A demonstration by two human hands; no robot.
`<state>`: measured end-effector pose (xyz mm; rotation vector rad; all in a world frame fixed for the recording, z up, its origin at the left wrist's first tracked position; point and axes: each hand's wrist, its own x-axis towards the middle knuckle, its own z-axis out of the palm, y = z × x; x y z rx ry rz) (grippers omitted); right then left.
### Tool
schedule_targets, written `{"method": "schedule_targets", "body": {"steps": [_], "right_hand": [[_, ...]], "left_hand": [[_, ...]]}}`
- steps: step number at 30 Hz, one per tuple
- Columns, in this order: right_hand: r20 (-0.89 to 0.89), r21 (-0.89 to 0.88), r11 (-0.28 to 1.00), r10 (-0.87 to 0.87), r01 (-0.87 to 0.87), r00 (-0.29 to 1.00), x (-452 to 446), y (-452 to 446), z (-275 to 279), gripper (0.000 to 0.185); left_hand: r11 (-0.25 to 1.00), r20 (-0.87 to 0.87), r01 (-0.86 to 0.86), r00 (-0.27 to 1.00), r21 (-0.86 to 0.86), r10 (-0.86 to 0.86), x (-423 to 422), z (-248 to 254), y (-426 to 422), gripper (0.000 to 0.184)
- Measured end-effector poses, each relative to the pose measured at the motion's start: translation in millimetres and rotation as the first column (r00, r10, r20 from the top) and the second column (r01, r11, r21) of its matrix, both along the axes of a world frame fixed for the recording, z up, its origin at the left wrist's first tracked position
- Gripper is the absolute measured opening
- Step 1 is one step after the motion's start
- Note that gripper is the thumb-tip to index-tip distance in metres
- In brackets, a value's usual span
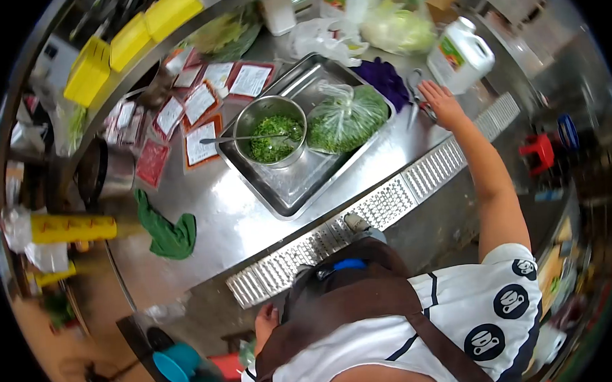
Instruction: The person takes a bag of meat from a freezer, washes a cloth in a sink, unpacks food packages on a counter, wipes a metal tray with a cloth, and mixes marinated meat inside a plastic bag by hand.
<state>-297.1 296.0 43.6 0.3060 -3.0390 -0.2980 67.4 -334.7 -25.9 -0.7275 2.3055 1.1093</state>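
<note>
My right hand [439, 104] reaches over the right end of the steel table, fingers extended, palm down, over or beside scissors [422, 104]; contact is unclear. My left hand [266, 322] hangs low beside the brown apron, its fingers partly hidden and loosely curled. On the table, a steel tray [296, 191] holds a round metal pot [243, 118] of chopped greens with a spoon [232, 138] across it. A tied clear bag of greens [351, 124] lies in the tray's right part. Purple gloves or cloth [385, 82] lie beyond the tray.
Labelled packets of red meat [201, 142] lie left of the tray. A green cloth [170, 231] rests near the table's front. White jugs [459, 58] and a bag of pale vegetables [398, 28] stand behind. A perforated drain strip [382, 205] crosses below; a red stool [538, 153] is right.
</note>
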Motion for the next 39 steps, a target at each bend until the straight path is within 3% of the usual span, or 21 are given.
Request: {"method": "schedule_targets", "body": {"steps": [2, 5, 7, 9, 12, 14, 16, 18, 19, 21, 22, 23, 24, 25, 26, 27, 30, 31, 33, 35, 39], "right_hand": [[0.14, 0.013, 0.992, 0.125, -0.128, 0.982, -27.6, 11.5, -2.5, 0.077], [0.303, 0.006, 0.979, 0.193, -0.204, 0.933, -54.6, 10.5, 8.9, 0.08], [0.298, -0.128, 0.954, 0.298, -0.271, 0.907, -69.4, 14.5, 12.3, 0.079], [0.374, -0.286, 0.942, 0.279, -0.176, 0.885, -85.8, 25.9, 3.1, 0.077], [0.29, -0.24, 0.913, 0.392, -0.33, 0.873, -91.8, 24.7, 4.4, 0.077], [0.376, -0.032, 0.945, 0.315, -0.327, 0.872, -83.3, 19.5, 13.4, 0.077], [0.316, 0.012, 0.939, 0.322, -0.343, 0.893, -79.2, 30.9, -5.0, 0.077], [0.348, -0.14, 0.974, 0.219, -0.18, 0.912, -73.1, 41.5, -13.1, 0.076], [0.354, -0.128, 0.978, 0.201, -0.166, 0.913, -66.9, 42.2, -7.0, 0.076], [0.181, -0.169, 0.979, 0.148, -0.118, 0.972, -52.8, 19.6, 13.6, 0.067], [0.045, -0.348, 0.921, 0.204, -0.176, 0.978, -49.1, 3.6, 20.8, 0.061], [-0.101, -0.505, 0.825, 0.234, -0.253, 0.967, -45.1, -21.9, 30.5, 0.054], [-0.031, -0.702, 0.687, 0.236, -0.19, 0.971, -32.9, -75.7, 67.7, 0.045], [-0.064, -0.753, 0.591, 0.373, -0.29, 0.926, -33.1, -106.0, 72.4, 0.048], [-0.153, -0.676, 0.597, 0.46, -0.432, 0.874, -33.7, -136.1, 76.8, 0.053], [-0.125, -0.645, 0.619, 0.494, -0.449, 0.861, -38.8, -159.3, 75.4, 0.059], [0.228, -0.485, 0.824, 0.442, -0.293, 0.868, -59.3, -187.1, 63.1, 0.057], [0.224, -0.489, 0.822, 0.443, -0.293, 0.868, -63.0, -186.7, 57.0, 0.057], [0.049, -0.653, 0.663, 0.52, -0.366, 0.853, -70.0, -177.9, 43.1, 0.051], [0.028, -0.696, 0.641, 0.474, -0.323, 0.88, -67.1, -178.9, 52.8, 0.048], [-0.038, -0.823, 0.546, 0.221, -0.156, 0.975, -53.5, -168.5, 75.6, 0.047]], "left_hand": [[0.998, 0.03, 0.048, 0.998, -0.029, -0.047, -6.0, 13.0, 37.9, 0.033], [0.996, 0.089, 0.028, 0.995, 0.082, -0.035, -10.8, 9.0, 86.8, 0.035], [0.996, 0.141, -0.02, 0.99, 0.083, 0.009, -31.3, 39.9, 121.9, 0.035], [0.994, 0.102, -0.038, 0.994, 0.101, 0.028, -50.2, 60.1, 146.8, 0.035], [0.98, 0.079, -0.137, 0.989, 0.145, 0.126, -47.5, 52.9, 158.3, 0.035], [0.997, 0.157, -0.052, 0.987, 0.053, 0.043, -53.5, 57.8, 163.7, 0.034], [0.961, -0.049, -0.231, 0.969, 0.15, 0.24, -62.4, 62.6, 166.3, 0.034], [0.938, -0.205, -0.294, 0.922, 0.184, 0.329, -97.5, 82.9, 169.3, 0.034], [0.88, -0.263, -0.34, 0.862, 0.333, 0.433, -120.2, 87.9, 169.7, 0.037], [0.7, -0.237, -0.372, 0.757, 0.61, 0.609, -174.9, 104.9, 170.6, 0.046], [0.582, -0.164, -0.374, 0.724, 0.723, 0.67, -204.4, 117.1, 171.6, 0.052], [0.58, -0.159, -0.376, 0.726, 0.723, 0.669, -233.1, 123.7, 172.9, 0.056], [0.581, -0.148, -0.38, 0.733, 0.72, 0.663, -257.0, 125.4, 175.4, 0.059], [0.575, -0.109, -0.423, 0.732, 0.7, 0.672, -279.8, 121.2, 176.9, 0.06], [0.569, -0.083, -0.462, 0.723, 0.68, 0.686, -302.2, 117.1, 177.5, 0.06], [0.592, -0.067, -0.453, 0.755, 0.666, 0.653, -319.6, 113.3, 176.6, 0.056], [0.614, -0.049, -0.399, 0.812, 0.681, 0.582, -347.7, 93.1, 167.4, 0.043], [0.646, -0.053, -0.421, 0.812, 0.637, 0.582, -352.5, 98.2, 171.1, 0.037], [0.641, -0.059, -0.397, 0.82, 0.657, 0.569, -356.1, 93.8, 165.3, 0.033], [0.632, -0.083, -0.351, 0.83, 0.691, 0.551, -360.7, 97.5, 163.9, 0.03], [0.636, -0.077, -0.333, 0.847, 0.696, 0.527, -357.2, 128.5, 138.2, 0.032]]}}
